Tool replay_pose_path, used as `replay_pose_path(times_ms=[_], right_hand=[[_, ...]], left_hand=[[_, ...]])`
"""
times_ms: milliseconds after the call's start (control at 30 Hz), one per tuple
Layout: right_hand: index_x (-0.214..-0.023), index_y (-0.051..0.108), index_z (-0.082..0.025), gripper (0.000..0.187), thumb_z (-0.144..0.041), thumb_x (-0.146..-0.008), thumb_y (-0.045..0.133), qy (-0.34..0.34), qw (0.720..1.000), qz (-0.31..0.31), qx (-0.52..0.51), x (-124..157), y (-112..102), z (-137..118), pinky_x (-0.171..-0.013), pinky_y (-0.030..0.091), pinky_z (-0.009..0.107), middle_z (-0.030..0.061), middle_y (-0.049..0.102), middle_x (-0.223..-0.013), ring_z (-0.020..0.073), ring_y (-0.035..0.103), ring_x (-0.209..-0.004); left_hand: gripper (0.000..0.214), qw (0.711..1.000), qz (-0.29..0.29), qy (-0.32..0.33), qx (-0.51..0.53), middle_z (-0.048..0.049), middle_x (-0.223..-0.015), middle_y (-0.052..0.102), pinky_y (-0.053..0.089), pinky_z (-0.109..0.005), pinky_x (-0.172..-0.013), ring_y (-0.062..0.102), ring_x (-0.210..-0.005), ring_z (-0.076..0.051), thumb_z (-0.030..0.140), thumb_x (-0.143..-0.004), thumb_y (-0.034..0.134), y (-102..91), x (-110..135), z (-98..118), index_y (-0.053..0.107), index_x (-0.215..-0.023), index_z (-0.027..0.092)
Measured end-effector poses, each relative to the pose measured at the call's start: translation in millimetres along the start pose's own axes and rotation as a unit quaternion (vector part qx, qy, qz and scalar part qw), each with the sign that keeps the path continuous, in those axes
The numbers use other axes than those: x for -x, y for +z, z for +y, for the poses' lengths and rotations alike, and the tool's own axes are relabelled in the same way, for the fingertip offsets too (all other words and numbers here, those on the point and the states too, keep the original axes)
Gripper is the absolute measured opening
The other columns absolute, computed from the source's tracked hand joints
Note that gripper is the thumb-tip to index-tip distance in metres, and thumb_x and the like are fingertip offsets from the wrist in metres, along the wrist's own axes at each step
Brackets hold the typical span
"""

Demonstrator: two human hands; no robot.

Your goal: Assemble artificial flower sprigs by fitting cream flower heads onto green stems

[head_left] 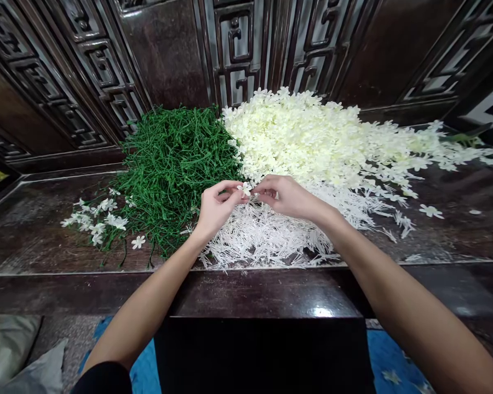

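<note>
My left hand (217, 207) pinches a small white artificial flower (245, 189) between thumb and fingertips. Close beside it, my right hand (286, 196) has its fingertips pressed together at the flower's right side; what they hold is too small to make out. Both hands are above the front of a heap of thin white plastic pieces (267, 241). Behind them rises a large pile of loose cream-white flower heads (299, 139). A mound of green plastic stems (181, 148) lies just left of my left hand.
Several white flowers on green stems (96, 219) lie at the left on the dark wooden bench (41, 241). A carved wooden backrest (164, 60) stands behind the piles. Single petals (431, 212) are scattered at the right. Below the bench edge are pale bags (12, 345) and blue material (388, 355).
</note>
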State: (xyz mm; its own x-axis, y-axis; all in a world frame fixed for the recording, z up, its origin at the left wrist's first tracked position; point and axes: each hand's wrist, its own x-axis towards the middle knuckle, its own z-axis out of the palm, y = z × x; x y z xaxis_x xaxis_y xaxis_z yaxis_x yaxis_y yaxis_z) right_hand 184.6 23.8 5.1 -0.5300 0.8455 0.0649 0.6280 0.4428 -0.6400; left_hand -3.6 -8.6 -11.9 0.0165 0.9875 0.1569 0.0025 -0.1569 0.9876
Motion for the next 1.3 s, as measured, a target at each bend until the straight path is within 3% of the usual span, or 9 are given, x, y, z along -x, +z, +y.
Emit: replay_pose_path(times_ms=[167,267,467,567,700,933,1067,1167,1300], right_hand=[[-0.09,0.078,-0.017,0.02,-0.033,-0.081,0.071,0.005,0.995,0.02,-0.097,-0.1,-7.8,4.7,-0.075,0.057,0.042,0.0094,0.075,-0.091,0.0216,0.069,-0.079],[-0.081,0.078,-0.018,0.026,-0.043,-0.072,0.079,-0.002,0.988,0.023,-0.152,1.3,-10.5,5.8,-0.073,0.058,0.042,0.0075,0.076,-0.082,0.0221,0.071,-0.074],[-0.088,0.075,-0.017,0.034,-0.047,-0.071,0.08,0.02,0.976,0.057,-0.208,2.9,-9.4,1.9,-0.072,0.061,0.042,0.0083,0.076,-0.079,0.0213,0.072,-0.069],[-0.085,0.074,-0.017,0.033,-0.045,-0.07,0.082,0.025,0.968,0.067,-0.239,2.7,-9.1,-1.3,-0.075,0.062,0.044,0.0082,0.076,-0.08,0.023,0.074,-0.073],[-0.085,0.073,-0.017,0.034,-0.043,-0.068,0.084,0.025,0.958,0.078,-0.276,2.7,-10.1,-3.8,-0.077,0.063,0.044,0.0074,0.076,-0.078,0.0241,0.075,-0.075],[-0.093,0.072,-0.015,0.034,-0.038,-0.07,0.083,0.023,0.95,0.081,-0.299,3.3,-10.1,-2.7,-0.078,0.063,0.043,0.0088,0.076,-0.083,0.0236,0.075,-0.077],[-0.102,0.07,-0.014,0.041,-0.04,-0.072,0.082,0.035,0.954,0.074,-0.287,4.1,-12.1,-1.6,-0.071,0.062,0.042,0.0087,0.075,-0.078,0.0232,0.074,-0.072],[-0.095,0.073,-0.015,0.038,-0.045,-0.074,0.08,0.017,0.97,0.068,-0.234,4.2,-13.8,-1.8,-0.066,0.058,0.04,0.0074,0.073,-0.075,0.0197,0.069,-0.066],[-0.085,0.075,-0.018,0.03,-0.047,-0.08,0.074,-0.022,0.978,0.071,-0.195,3.5,-13.3,-3.8,-0.073,0.055,0.039,0.0074,0.073,-0.084,0.0179,0.065,-0.072]], left_hand=[[0.016,1.0,0.015,-0.019,0.0,-0.006,-0.087,0.073,0.063,-0.033,-0.079,0.073,-0.075,-0.017,0.025,-0.074,0.075,-2.0,-1.0,-2.9,0.07,-0.085,0.013],[0.021,0.999,0.008,-0.043,-0.012,-0.0084,-0.088,0.074,0.062,-0.032,-0.077,0.074,-0.074,-0.017,0.027,-0.073,0.077,-1.9,-0.8,-1.3,0.07,-0.086,0.011],[0.022,1.0,0.008,-0.006,-0.007,-0.003,-0.08,0.072,0.064,-0.032,-0.072,0.073,-0.071,-0.016,0.017,-0.072,0.075,-3.0,-2.6,-7.5,0.065,-0.093,0.016],[0.008,0.998,-0.013,0.022,-0.059,-0.0059,-0.083,0.075,0.063,-0.033,-0.077,0.074,-0.075,-0.016,0.018,-0.078,0.069,-4.7,-3.0,-11.3,0.069,-0.086,0.015],[0.017,0.994,-0.024,0.025,-0.102,-0.0108,-0.093,0.077,0.062,-0.036,-0.08,0.074,-0.082,-0.019,0.023,-0.077,0.072,-4.4,-1.3,-9.5,0.074,-0.092,0.014],[0.022,0.987,-0.021,0.044,-0.153,-0.0123,-0.1,0.076,0.06,-0.034,-0.076,0.071,-0.085,-0.019,0.028,-0.076,0.075,-2.7,-0.6,-7.2,0.075,-0.093,0.014],[0.019,0.983,-0.015,0.061,-0.173,-0.0116,-0.089,0.076,0.059,-0.031,-0.07,0.071,-0.078,-0.018,0.029,-0.083,0.067,-3.6,-1.7,-8.5,0.075,-0.091,0.013],[0.019,0.982,-0.019,0.068,-0.173,-0.0108,-0.088,0.076,0.059,-0.029,-0.067,0.072,-0.074,-0.017,0.031,-0.085,0.066,-4.6,-1.8,-9.1,0.074,-0.089,0.014],[0.018,0.986,-0.032,0.064,-0.152,-0.0112,-0.095,0.076,0.061,-0.03,-0.07,0.072,-0.077,-0.017,0.028,-0.082,0.069,-4.9,-1.6,-10.8,0.074,-0.092,0.014]])
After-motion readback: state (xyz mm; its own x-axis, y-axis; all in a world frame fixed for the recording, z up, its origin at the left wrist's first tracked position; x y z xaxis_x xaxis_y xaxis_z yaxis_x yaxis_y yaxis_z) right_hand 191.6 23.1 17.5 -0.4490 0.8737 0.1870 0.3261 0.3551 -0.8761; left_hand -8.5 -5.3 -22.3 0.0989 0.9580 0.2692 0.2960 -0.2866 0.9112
